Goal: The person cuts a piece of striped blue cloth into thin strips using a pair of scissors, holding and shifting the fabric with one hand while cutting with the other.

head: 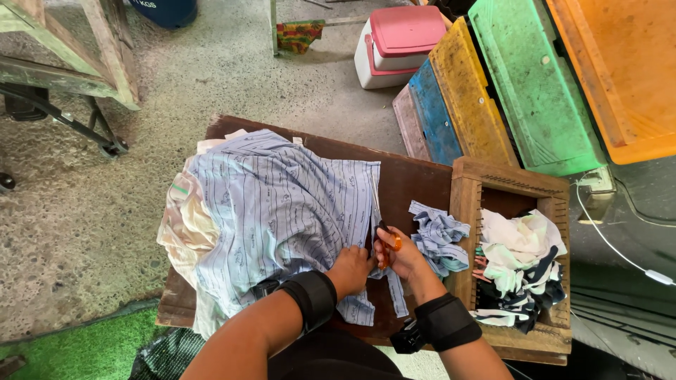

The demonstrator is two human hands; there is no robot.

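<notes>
Head view, looking down on a dark brown wooden table point(415, 179) standing on rough concrete. A pale blue striped garment point(282, 211) is spread over the left and middle of the tabletop, lying on top of a cream-coloured cloth point(184, 229) that hangs off the table's left edge. The left hand point(350, 271), with a black wrist band behind it, is flattened and partly curled, pressing down on the lower right part of the striped garment beside its cut edge. The right hand point(400, 257), also wearing a black wrist band, is clenched around the orange handles of a pair of scissors point(381, 225), whose blades point away from the person and run along the garment's right edge; whether the blades are parted cannot be told. A narrow strip of the same striped fabric hangs down between the two hands. Just to the right of the right hand lies a crumpled heap of striped offcuts point(438, 236) on the bare tabletop. At the table's right end sits a wooden box point(466, 204) holding white, green and dark fabric scraps point(520, 271). Beyond the table, leaning plastic crates in blue point(433, 116), yellow point(470, 98), green point(531, 84) and orange point(620, 70) stand side by side, with a pink-lidded white cooler point(394, 46) near them.
</notes>
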